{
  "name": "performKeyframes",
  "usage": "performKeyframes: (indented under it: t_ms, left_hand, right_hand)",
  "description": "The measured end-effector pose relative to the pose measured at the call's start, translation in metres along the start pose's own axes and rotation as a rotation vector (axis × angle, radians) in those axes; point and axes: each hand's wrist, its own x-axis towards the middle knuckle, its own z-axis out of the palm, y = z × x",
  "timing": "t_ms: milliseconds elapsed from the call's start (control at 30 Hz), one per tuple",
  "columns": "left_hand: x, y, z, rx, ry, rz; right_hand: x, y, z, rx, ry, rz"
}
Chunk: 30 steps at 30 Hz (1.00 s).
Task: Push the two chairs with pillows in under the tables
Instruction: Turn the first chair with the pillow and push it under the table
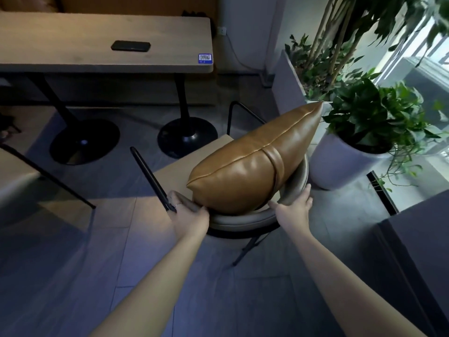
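A chair [243, 221] with a curved grey backrest and black legs stands on the floor in front of me, turned toward the wooden table [97, 27] at the back left. A tan leather pillow [255, 164] leans upright against its backrest. My left hand [188, 210] grips the left end of the backrest by the black armrest. My right hand [295, 205] holds the right side of the backrest. The seat is apart from the table, with floor between them.
A black phone [130, 46] lies on the table, which stands on two black round bases [187, 137]. Potted plants [349, 156] crowd the chair's right side. Another chair [29, 181] sits at the left, a dark table [418, 239] at the right.
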Motion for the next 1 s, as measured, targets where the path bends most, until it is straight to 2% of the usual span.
performKeyframes:
  t_ms: [167, 367, 567, 1000]
  left_hand:
    - [0.009, -0.006, 0.008, -0.071, -0.044, 0.053]
    - [0.015, -0.009, 0.004, 0.0, -0.051, 0.092]
    - [0.025, -0.009, -0.017, -0.091, -0.057, 0.1]
    - [0.123, -0.007, -0.115, -0.132, -0.102, 0.181]
  right_hand:
    - [0.015, 0.007, 0.01, 0.328, -0.067, 0.243]
    - [0.015, 0.008, 0.016, 0.356, -0.056, 0.236]
    - [-0.004, 0.009, 0.031, 0.434, -0.055, 0.23]
    - [-0.057, -0.025, 0.144, 0.559, -0.047, 0.265]
